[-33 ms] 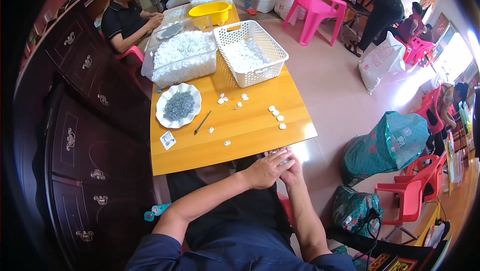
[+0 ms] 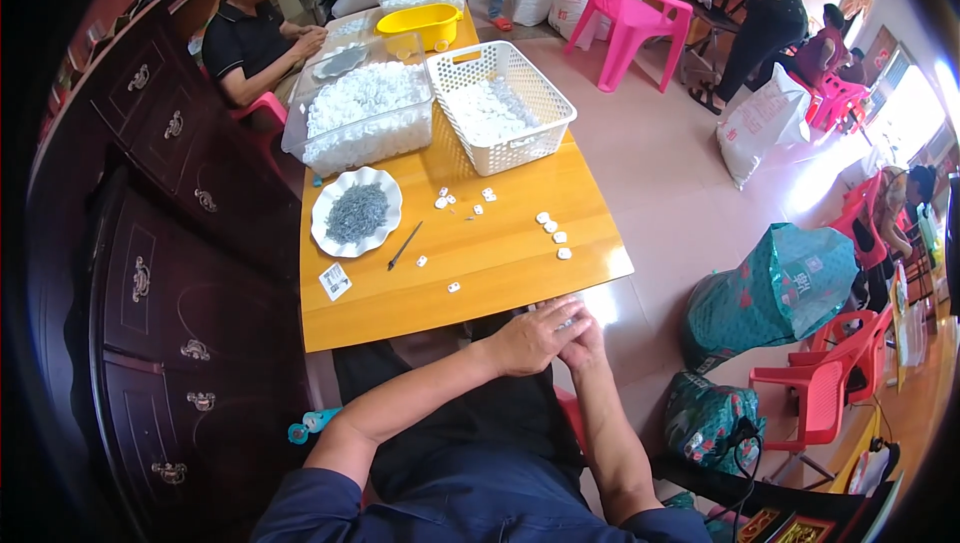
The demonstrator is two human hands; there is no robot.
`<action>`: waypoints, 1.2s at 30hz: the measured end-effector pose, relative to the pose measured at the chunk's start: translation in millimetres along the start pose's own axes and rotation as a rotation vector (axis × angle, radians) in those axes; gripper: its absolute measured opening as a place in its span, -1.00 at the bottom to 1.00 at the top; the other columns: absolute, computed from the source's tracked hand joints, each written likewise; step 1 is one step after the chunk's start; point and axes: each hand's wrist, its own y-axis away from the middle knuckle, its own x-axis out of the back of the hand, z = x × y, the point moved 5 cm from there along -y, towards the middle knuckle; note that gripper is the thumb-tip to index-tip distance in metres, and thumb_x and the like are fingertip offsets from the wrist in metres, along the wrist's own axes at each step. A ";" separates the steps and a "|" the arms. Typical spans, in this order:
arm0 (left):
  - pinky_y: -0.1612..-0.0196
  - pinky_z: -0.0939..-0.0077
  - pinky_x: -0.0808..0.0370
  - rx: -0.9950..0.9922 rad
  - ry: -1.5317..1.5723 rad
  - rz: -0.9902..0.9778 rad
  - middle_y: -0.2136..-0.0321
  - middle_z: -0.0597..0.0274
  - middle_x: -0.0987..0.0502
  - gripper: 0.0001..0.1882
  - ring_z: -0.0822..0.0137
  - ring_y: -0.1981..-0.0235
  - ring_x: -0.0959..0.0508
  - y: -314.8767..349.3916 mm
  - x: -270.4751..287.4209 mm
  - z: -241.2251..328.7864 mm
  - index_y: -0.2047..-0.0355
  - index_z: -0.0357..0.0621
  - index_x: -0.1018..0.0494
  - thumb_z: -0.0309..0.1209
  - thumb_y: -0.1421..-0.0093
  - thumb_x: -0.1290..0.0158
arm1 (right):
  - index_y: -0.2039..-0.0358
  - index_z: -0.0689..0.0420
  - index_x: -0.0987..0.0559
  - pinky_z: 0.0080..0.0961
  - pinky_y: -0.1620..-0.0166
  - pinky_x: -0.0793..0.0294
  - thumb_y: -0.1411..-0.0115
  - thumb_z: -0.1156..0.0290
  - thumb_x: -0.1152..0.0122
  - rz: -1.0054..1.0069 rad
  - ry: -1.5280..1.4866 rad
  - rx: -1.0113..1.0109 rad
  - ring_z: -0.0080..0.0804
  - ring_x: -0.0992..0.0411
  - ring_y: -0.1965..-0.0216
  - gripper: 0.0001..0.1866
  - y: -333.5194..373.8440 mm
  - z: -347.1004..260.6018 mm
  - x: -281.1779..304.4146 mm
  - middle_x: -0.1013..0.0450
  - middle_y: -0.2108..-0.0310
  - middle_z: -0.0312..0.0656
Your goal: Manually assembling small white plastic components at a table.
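Note:
Just off the near right edge of the wooden table (image 2: 400, 315), my left hand (image 2: 532, 342) is laid across my right hand (image 2: 586, 345). Both hands are closed together. A small pale bit shows between the fingers, too covered to name. Small white plastic pieces lie beyond my hands: a short row of round ones (image 2: 552, 227) at the right, and several with two holes (image 2: 479, 210) near the middle. A thin dark pointed tool (image 2: 404, 246) rests beside a scalloped white plate (image 2: 393, 190) heaped with small grey slivers (image 2: 357, 213).
A clear bin (image 2: 300, 139) of white pieces and a white perforated basket (image 2: 520, 154) stand farther back, with a yellow tub (image 2: 420, 27) behind. Dark drawers (image 2: 150, 283) flank the left; teal bags (image 2: 770, 293) are on the right-hand floor. A person (image 2: 262, 43) sits at the far left.

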 end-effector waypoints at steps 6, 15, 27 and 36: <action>-0.37 -0.02 -0.22 0.160 -0.204 0.130 -0.33 -0.16 -0.24 -0.42 -0.19 -0.38 -0.20 -47.8 37.3 -54.3 -0.28 -0.08 -0.35 -0.18 -0.29 -0.10 | 0.03 0.17 -0.53 -0.10 -0.09 -0.57 -0.49 0.19 0.08 0.428 -0.037 -0.022 -0.05 -0.53 0.00 -0.67 10.4 0.5 -0.9 -0.56 0.08 -0.07; -0.40 -0.05 -0.14 0.371 -0.265 0.007 -0.36 -0.14 -0.22 -0.43 -0.22 -0.40 -0.14 -47.8 10.4 -103.2 -0.26 -0.06 -0.41 -0.07 -0.33 -0.05 | -0.04 0.17 -0.47 -0.06 -0.16 -0.52 -0.51 0.09 0.16 0.393 0.031 -0.017 0.00 -0.50 -0.05 -0.59 7.9 -0.3 -1.0 -0.54 0.02 -0.04; -0.40 0.07 -0.22 0.147 -0.273 0.077 -0.25 -0.13 -0.38 -0.50 -0.15 -0.34 -0.29 -6.2 -33.1 -31.5 -0.20 -0.34 -0.41 -0.37 -0.29 0.08 | -0.03 0.15 -0.52 -0.16 -0.21 -0.48 -0.49 0.19 0.10 0.299 0.013 -0.003 -0.16 -0.50 -0.07 -0.65 -0.5 3.2 -8.0 -0.54 0.01 -0.06; -0.31 0.07 -0.33 0.130 -0.072 0.178 -0.10 -0.12 -0.49 -0.55 -0.05 -0.24 -0.41 2.7 -42.5 -2.3 -0.08 -0.28 -0.47 -0.43 -0.19 0.08 | -0.04 0.21 -0.51 -0.21 -0.19 -0.48 -0.47 0.27 0.14 0.085 0.050 -0.051 -0.17 -0.49 -0.06 -0.65 1.6 -6.4 9.1 -0.53 -0.01 -0.04</action>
